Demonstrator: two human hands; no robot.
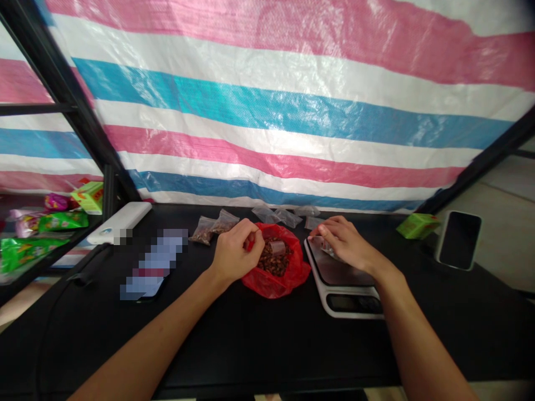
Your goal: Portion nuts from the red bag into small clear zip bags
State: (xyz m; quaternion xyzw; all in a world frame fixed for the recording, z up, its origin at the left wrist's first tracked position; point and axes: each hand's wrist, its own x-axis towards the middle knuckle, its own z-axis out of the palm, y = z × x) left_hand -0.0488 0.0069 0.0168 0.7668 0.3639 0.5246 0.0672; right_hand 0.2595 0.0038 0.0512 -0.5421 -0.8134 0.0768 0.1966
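Head view — left hand [234, 252] pinching red bag [292, 277] rim, mouth facing up

We see even, fairly bright daylight coming thru the striped tarp [292, 111] at the back, w/ pale glare on its upper folds. There are only soft, weak shadows under the left hand [236, 250], right hand [346, 242] & red bag [288, 278] on the black tabletop [267, 345], which stays dark w/ little detail. Centre is sharp, but we get wide-angle bending at the edges, corners go soft & dim, esp. top right, and a pixelated patch [152, 262] masks sth left of centre.
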